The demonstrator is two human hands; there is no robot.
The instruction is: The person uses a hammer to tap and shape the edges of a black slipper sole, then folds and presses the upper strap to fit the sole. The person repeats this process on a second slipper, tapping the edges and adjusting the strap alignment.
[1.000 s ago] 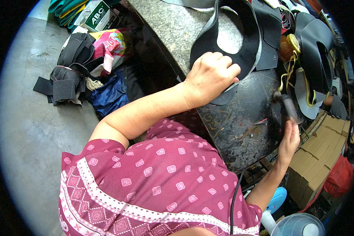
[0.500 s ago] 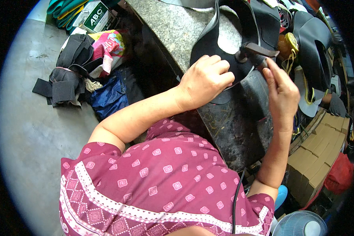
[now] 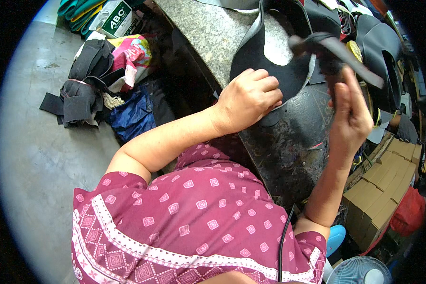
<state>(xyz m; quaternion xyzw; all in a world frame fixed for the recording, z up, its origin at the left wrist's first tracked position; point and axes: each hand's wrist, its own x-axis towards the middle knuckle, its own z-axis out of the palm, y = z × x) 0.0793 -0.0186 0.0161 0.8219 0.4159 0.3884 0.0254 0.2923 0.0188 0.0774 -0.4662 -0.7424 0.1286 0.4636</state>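
A cluttered workshop corner surrounds a speckled stone tabletop (image 3: 208,33) whose near end is a dark, stained slab, with a grey concrete floor (image 3: 38,156) to the person's left. On the tabletop lies one black cut-out leather piece (image 3: 260,57) with an oval opening, and the left hand (image 3: 248,97) is curled closed on its lower edge, pressing it flat. The right hand (image 3: 350,113) is raised above the slab, fingers wrapped tight around the handle of one hammer (image 3: 333,47), whose dark head is blurred, so its exact shape is hard to tell. Since the hammer hangs close over the left knuckles, a strike could land on those fingers, or glance off and crease the piece if it slides on the smooth slab. Further black pieces are stacked at the far right (image 3: 378,52), too overlapped to count. On the floor sit one bundle of black straps (image 3: 80,90) and one blue bag (image 3: 132,116); several cardboard boxes (image 3: 378,194) and one fan (image 3: 359,272) stand at lower right.
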